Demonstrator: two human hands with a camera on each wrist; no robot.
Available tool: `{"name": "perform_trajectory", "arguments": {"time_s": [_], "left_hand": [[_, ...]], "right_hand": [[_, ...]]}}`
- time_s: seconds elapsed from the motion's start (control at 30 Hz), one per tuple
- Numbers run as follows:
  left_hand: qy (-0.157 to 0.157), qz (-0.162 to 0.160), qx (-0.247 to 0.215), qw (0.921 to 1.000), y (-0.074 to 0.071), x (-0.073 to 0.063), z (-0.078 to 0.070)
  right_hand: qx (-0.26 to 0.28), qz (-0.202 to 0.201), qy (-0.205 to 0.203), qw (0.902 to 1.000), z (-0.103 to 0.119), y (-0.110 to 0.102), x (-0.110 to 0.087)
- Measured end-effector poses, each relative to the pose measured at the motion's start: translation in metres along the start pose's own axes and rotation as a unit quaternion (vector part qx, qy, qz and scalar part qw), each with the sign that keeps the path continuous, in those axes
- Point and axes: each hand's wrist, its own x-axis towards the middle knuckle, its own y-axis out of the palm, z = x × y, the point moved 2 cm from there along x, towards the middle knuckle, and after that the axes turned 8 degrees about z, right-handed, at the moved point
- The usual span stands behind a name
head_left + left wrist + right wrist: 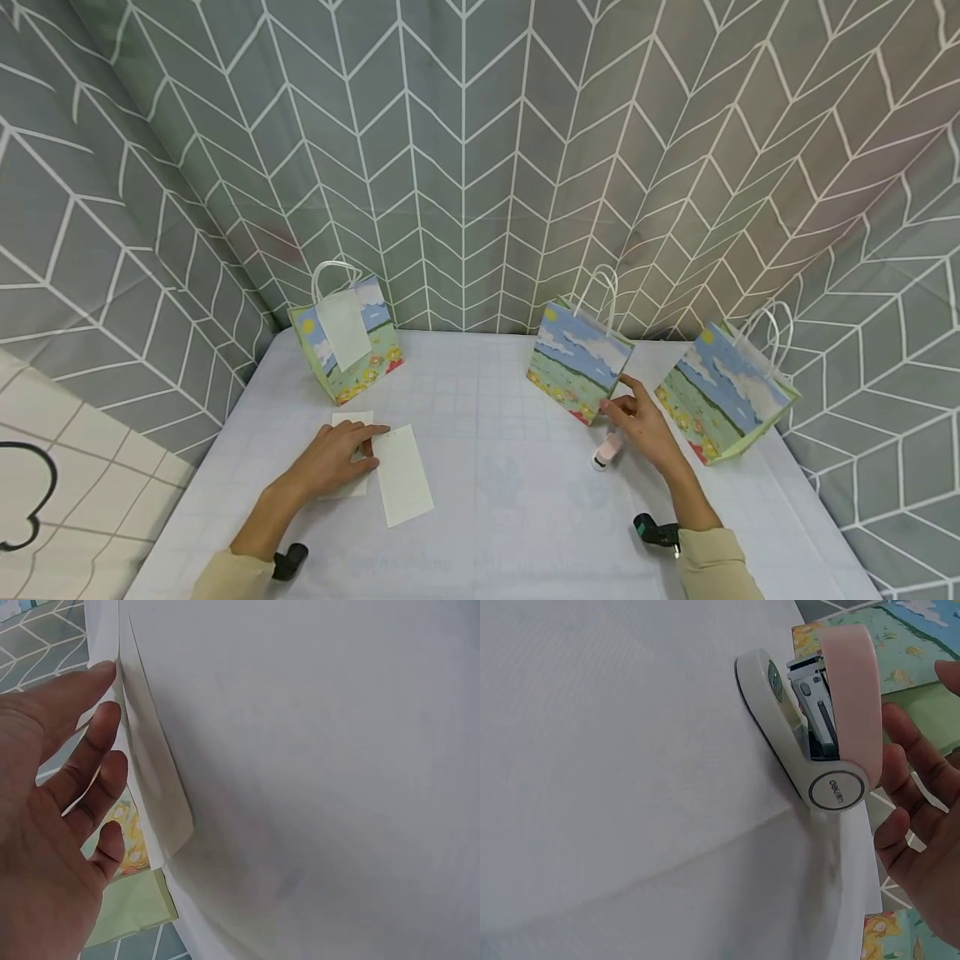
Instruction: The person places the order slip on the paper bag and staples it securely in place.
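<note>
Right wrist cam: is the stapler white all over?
No, the stapler has a pink upper part joined to a white base.

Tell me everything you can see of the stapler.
The stapler has a pink upper arm, a white base with a dark bottom edge, silvery metal workings between them, and a round, lettered disc at the hinge. Its body looks like smooth plastic. Its mouth gapes, with no paper in it. It sits on its base on the white tablecloth, mouth toward the near side, beside the middle bag. The right hand is close; whether it touches is unclear.
</note>
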Motion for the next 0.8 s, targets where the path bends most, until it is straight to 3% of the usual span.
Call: {"name": "perform_trajectory", "arguments": {"time_s": [0.2, 0.33, 0.8], "left_hand": [[0.025, -0.03, -0.01, 0.9992, -0.003, -0.003, -0.005], [0.022, -0.032, -0.024, 0.999, -0.004, -0.002, -0.008], [0.039, -0.035, -0.03, 0.9982, -0.007, -0.003, -0.017]], "right_hand": [[-0.037, -0.033, 0.012, 0.9987, 0.006, 0.001, 0.001], [-0.047, -0.046, 0.01, 0.9978, 0.008, 0.002, 0.002], [-0.034, -0.023, 0.01, 0.9991, 0.014, 0.007, -0.001]]}}
